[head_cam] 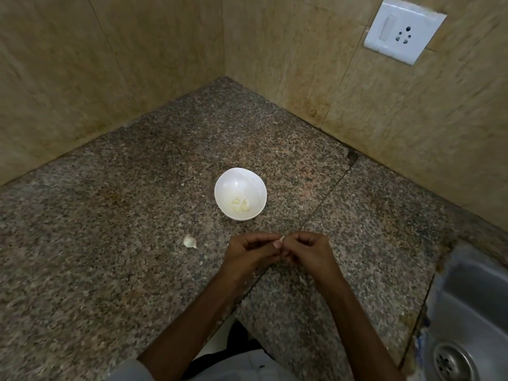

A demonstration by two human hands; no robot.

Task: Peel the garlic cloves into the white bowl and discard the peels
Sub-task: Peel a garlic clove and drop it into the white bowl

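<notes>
A small white bowl [240,193] stands on the speckled granite counter [110,257] and holds a few peeled garlic cloves [241,205]. Just in front of it, my left hand [248,253] and my right hand [308,250] meet, fingers curled, and together pinch one garlic clove [281,238], whose pale tip shows between the fingertips. An unpeeled garlic clove [190,241] lies on the counter to the left of my hands. A pale scrap of peel [301,279] lies on the counter under my right wrist.
Beige tiled walls meet in a corner behind the bowl. A white switch and socket plate [402,30] sits on the right wall. A steel sink [467,325] with its drain [452,362] lies at the lower right.
</notes>
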